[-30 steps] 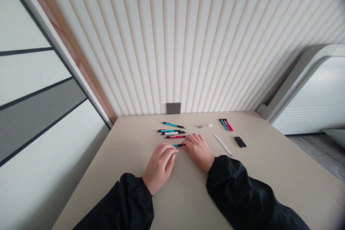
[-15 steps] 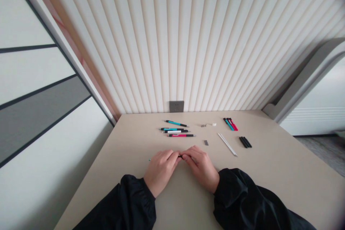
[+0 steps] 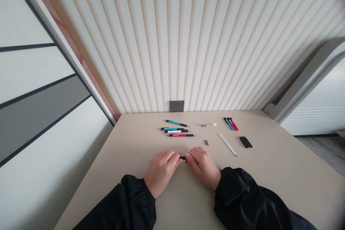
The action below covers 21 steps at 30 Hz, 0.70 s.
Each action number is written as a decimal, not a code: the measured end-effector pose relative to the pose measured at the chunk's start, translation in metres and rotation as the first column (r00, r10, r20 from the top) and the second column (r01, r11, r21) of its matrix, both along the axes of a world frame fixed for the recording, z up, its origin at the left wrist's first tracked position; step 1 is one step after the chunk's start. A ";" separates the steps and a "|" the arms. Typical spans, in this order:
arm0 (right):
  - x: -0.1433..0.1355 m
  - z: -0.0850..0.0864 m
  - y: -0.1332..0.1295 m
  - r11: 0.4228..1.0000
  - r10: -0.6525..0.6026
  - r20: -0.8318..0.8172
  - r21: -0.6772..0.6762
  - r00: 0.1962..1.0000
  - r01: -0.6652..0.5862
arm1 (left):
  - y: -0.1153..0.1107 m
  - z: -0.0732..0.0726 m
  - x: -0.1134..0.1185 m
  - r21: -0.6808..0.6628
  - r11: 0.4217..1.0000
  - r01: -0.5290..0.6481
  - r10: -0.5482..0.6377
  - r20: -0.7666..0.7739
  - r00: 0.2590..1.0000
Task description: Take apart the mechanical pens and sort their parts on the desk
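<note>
Between my two hands a thin black piece shows, lying level across the gap. My left hand is closed round its left part, and a small pale blue tip sticks out past that hand's left side. The fingers of my right hand pinch the black piece's right end. How far the piece runs inside the hands is hidden. Beyond my hands lie several pens, among them a pink one, a white one and a blue one.
Small metal parts, white bits and a grey piece lie right of the pens. Farther right are white rods, black grips and blue and red barrels. A socket sits on the wall behind.
My right hand has shifted slightly to the right, and more of the black piece now shows between my hands. My left hand has barely moved.
</note>
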State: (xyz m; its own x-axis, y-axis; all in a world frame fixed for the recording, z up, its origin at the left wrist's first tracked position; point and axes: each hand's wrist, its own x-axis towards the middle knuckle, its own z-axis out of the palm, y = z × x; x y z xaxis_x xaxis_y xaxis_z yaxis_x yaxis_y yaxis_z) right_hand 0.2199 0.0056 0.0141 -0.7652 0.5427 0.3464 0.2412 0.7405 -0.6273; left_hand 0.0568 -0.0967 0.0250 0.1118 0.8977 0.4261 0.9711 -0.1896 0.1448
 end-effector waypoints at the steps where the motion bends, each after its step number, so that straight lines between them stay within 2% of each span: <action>1: 0.000 0.000 0.000 1.000 -0.002 0.001 0.006 1.000 0.002 | 0.000 0.000 0.000 -0.013 1.000 0.000 0.000 0.001 1.000; 12: 0.002 0.001 0.003 0.991 0.008 -0.041 0.136 0.999 -0.002 | 0.000 -0.007 -0.006 -0.054 0.998 0.009 -0.013 -0.060 0.998; 21: 0.006 0.001 0.007 0.997 0.066 0.016 0.047 0.998 -0.067 | 0.001 -0.007 -0.008 -0.035 0.999 0.009 -0.014 -0.127 0.992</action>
